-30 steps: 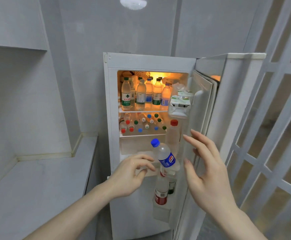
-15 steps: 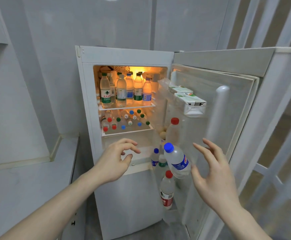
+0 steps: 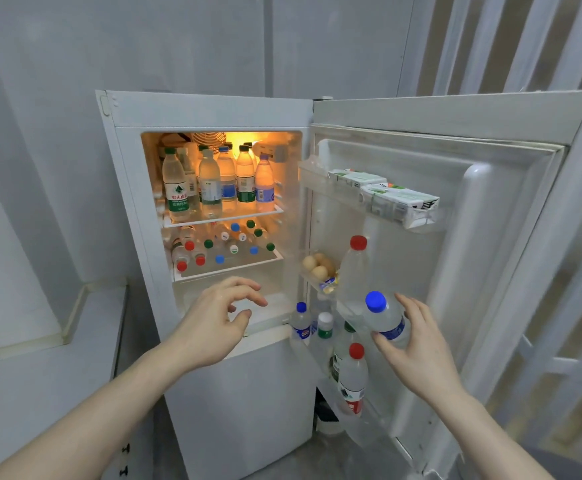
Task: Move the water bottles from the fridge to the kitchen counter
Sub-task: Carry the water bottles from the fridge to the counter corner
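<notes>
Nearest us, our right hand (image 3: 417, 344) curls its fingers (image 3: 384, 339) round the lower body of a blue-capped bottle (image 3: 386, 318), which sits in the door (image 3: 490, 237) rack, at the rack's outer end. Its long axis leans, cap up and toward us to the left, base down and away into the rack. The bottle lies directly under these fingers, so the right hand is plainly the nearer one; we judge the coming move to be a lift along that tilted axis, up and out over the rack's front rail, then a swing left

Our left hand (image 3: 213, 323) hovers in front of the fridge (image 3: 210, 109) body, below the lower shelf, fingers apart and loosely bent, holding nothing. It is well apart from the gripped bottle

The counter (image 3: 40, 393) lies to the left of the fridge, just beside its side wall; no bottles show on it, so the task looks barely begun

In the same door rack stand a tall red-capped bottle (image 3: 353, 271) just behind the gripped one, another red-capped one (image 3: 351, 379) lower down, and smaller bottles at the hinge end. Farther in, the lower shelf carries lying bottles (image 3: 220, 247) caps toward us, and the upper shelf upright ones (image 3: 213, 181)
</notes>
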### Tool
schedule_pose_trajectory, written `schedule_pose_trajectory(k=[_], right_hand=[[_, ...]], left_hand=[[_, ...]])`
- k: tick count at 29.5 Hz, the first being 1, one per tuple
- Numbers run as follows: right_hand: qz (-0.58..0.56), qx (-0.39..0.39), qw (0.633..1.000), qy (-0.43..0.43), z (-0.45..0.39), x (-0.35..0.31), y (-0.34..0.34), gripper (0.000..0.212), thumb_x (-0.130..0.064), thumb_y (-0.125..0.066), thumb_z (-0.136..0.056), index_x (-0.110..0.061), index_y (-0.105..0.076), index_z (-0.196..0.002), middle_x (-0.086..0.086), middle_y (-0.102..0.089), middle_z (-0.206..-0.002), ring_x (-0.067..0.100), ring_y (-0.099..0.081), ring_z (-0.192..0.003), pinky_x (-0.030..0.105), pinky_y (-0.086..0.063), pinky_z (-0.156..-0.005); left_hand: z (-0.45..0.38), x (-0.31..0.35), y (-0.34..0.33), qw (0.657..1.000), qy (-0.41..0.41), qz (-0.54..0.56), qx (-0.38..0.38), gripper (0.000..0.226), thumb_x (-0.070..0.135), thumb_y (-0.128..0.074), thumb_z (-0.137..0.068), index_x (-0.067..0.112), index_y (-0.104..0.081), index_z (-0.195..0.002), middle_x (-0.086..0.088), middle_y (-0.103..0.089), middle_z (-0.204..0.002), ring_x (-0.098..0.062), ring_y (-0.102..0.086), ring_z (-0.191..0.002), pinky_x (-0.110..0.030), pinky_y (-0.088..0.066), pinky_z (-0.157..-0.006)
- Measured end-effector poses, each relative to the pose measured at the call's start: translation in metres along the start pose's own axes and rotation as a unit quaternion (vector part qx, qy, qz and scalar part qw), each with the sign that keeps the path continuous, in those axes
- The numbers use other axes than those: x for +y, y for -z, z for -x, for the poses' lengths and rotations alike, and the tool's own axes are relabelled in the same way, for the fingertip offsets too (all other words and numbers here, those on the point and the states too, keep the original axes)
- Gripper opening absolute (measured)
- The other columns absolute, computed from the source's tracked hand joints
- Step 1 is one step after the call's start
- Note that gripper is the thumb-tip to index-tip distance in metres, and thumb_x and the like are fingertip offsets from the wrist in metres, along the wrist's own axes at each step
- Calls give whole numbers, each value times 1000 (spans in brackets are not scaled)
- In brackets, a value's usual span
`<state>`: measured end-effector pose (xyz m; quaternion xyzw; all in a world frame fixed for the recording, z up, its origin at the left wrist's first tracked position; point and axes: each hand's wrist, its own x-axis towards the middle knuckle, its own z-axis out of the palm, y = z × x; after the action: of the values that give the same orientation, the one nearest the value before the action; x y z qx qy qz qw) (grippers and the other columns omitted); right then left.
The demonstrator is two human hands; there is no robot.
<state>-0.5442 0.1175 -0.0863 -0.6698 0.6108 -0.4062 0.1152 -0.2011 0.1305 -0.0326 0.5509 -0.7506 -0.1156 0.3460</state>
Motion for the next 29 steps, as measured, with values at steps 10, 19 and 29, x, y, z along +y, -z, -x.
schedule_pose_trajectory(k=[10, 19, 29], right_hand=[[32, 16, 998, -49, -23, 28, 21, 53, -47, -82, -78, -46, -57, -125, -24, -68, -116, 10, -65, -107, 28, -46, -80], [72, -6, 995, -63, -47, 48, 35, 47, -71, -76, -73, -36, -57, -99, -19, -69, -88, 17, -69, -92, 36, -55, -78], [49, -75, 996, -18, -56, 50, 43, 75, -78, -61, -82, -54, -26, -144, -26, -71, -101, 14, -71, -103, 34, -53, -81]], left_hand=[[-44, 31, -57, 999, -15, 22, -45, 34, 12, -62, -94, 42, -69, -108, 25, -57, -126, 1, -54, -115, -24, -51, -93], [-134, 89, -137, 992, 32, 94, -79, 70, 30, -78, -84, 21, -44, -146, 1, -49, -137, -13, -55, -119, -22, -45, -98], [-174, 88, -188, 986, 78, 134, -53, 66, 58, -76, -77, 34, -51, -134, 18, -61, -119, -11, -56, -121, -40, -50, -104]])
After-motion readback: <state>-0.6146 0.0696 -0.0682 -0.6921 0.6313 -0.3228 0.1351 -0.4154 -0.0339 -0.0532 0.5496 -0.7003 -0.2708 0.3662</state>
